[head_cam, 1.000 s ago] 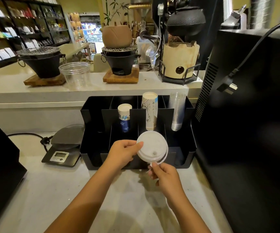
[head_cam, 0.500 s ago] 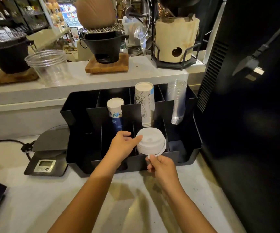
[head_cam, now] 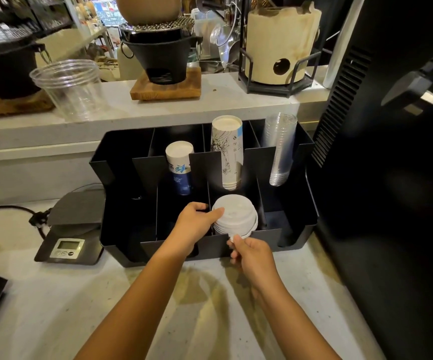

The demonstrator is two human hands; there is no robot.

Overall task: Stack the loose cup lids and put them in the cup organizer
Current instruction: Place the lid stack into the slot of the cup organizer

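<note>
Both hands hold the nested stack of white plastic cup lids at the mouth of the third front compartment of the black partitioned cup organizer, just in front of the tall stack of white paper cups with line drawings. The left hand is curled around the stack's left side with the thumb lying over the top lid; the right hand is pinched on the lowest rim at the near edge, fingers otherwise folded. The stack looks partly inside the compartment, though I cannot tell whether its bottom rests on the floor. To finish well, I judge it best to keep the stack level, lower it straight between the dividers so no rim catches, release the lower pinch first, then lift the thumb. The short stack of white-and-blue paper cups carries a blue swirl emblem, but no wording is legible; the tall cups bear small marks too fine to read. The grey digital scale on the pale surface shows a blank display.
</note>
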